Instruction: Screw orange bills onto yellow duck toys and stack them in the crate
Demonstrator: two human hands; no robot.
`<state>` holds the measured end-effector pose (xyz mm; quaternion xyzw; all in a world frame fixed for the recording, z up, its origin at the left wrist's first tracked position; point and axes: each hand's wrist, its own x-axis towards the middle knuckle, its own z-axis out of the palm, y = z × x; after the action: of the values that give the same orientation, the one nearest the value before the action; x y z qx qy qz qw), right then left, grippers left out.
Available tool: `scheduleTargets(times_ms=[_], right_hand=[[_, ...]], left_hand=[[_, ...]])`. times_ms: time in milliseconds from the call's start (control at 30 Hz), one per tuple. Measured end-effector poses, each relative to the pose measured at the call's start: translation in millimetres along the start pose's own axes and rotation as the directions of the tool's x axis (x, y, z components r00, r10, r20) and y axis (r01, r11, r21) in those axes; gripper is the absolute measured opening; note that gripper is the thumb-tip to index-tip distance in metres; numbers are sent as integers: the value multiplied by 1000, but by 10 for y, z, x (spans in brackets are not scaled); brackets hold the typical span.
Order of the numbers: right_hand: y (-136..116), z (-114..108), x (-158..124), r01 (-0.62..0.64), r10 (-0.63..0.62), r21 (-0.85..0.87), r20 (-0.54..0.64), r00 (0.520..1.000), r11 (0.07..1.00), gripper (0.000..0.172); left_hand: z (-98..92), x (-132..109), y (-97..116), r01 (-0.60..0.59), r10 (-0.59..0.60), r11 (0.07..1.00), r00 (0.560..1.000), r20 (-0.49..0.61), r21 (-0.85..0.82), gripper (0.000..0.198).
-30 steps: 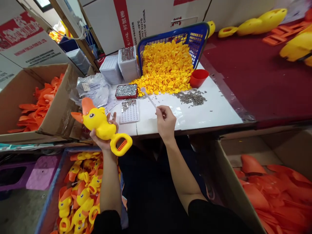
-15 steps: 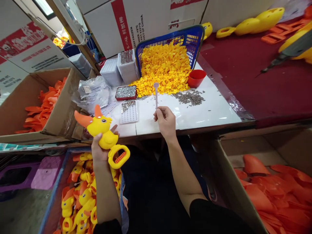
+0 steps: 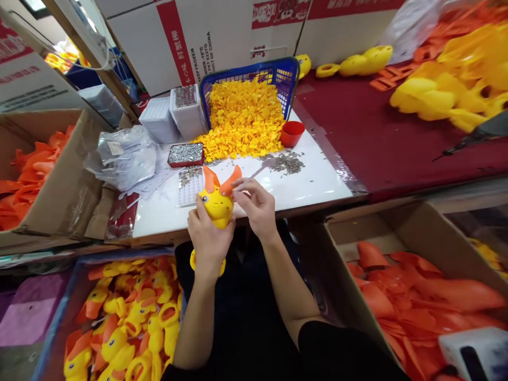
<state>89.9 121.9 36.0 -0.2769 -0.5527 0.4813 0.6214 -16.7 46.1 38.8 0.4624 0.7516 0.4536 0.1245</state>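
Note:
A yellow toy duck [image 3: 220, 207] with an orange beak spread wide is held upright at the table's front edge. Wrapped round its head and body is my left hand [image 3: 210, 235], and the yellow ring handle [image 3: 194, 260] hangs below the wrist. My right hand [image 3: 257, 209] pinches a thin pale plastic stick with a flat paddle end [image 3: 269, 163], its other end against the duck at the base of the beak. Just behind sit a white dimpled tray [image 3: 189, 193] with small metal discs and a red box [image 3: 186, 154] of small metal parts.
Yellow plastic pieces [image 3: 244, 121] spill from a blue basket [image 3: 296, 79]. A red cup [image 3: 291, 134] stands beside scattered metal pins [image 3: 289, 163]. Plastic bags [image 3: 127, 159] lie left. Finished-looking ducks [image 3: 138, 317] fill a bin below; orange parts [image 3: 413, 296] fill a carton at right. A power driver tip [image 3: 456, 148] points inward.
My left hand has brought the duck rightward to the middle and turned its beak upward. The stick in my right hand has tilted and now meets the duck. The view has shifted right.

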Motion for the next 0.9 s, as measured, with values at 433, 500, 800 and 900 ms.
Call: scheduleTargets(times_ms=[433, 500, 800, 900], right_hand=[[61, -305, 37, 49, -16, -268, 123, 992, 962, 9], [58, -320, 58, 63, -34, -300, 100, 994, 952, 8], [6, -262, 67, 81, -40, -394, 111, 993, 916, 8], [-34, -269, 72, 113, -64, -433, 127, 990, 894, 7]], left_hand=[[208, -200, 96, 62, -22, 966, 987, 159, -252, 106], [155, -134, 22, 94, -17, 937, 975, 222, -338, 96], [188, 170, -181, 375, -299, 755, 927, 227, -538, 44], [199, 198, -165, 352, -260, 799, 933, 248, -488, 45]])
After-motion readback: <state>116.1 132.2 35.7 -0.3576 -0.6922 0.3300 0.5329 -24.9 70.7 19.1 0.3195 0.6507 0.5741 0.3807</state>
